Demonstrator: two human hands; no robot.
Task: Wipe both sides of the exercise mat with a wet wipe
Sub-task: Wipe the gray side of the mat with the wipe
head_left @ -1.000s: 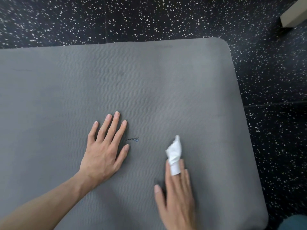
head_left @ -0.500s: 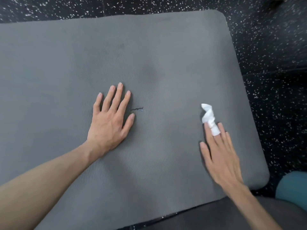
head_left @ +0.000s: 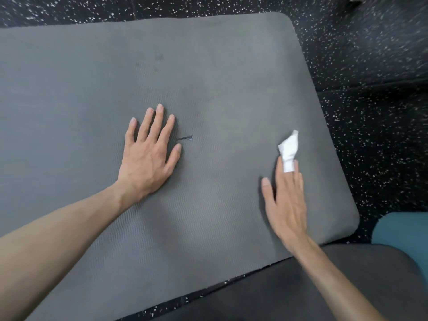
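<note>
A grey exercise mat (head_left: 220, 72) lies flat on the floor and fills most of the view. My left hand (head_left: 148, 158) rests palm-down on its middle with fingers spread and straight. A small dark tear (head_left: 185, 138) marks the mat just right of that hand. My right hand (head_left: 286, 200) lies flat near the mat's right end, fingers straight, and presses a crumpled white wet wipe (head_left: 289, 149) onto the mat. The wipe sticks out past the fingertips, and its lower part lies between the fingers.
Black speckled rubber flooring (head_left: 361, 66) surrounds the mat at the top and right. A dark grey trouser leg (head_left: 301, 286) shows at the bottom right, and a teal object (head_left: 403, 232) sits at the right edge beside the mat's corner.
My right hand has slid the wipe from beside the left hand out toward the mat's right end. The left hand has stayed pressed on the mat. The view has shifted.
</note>
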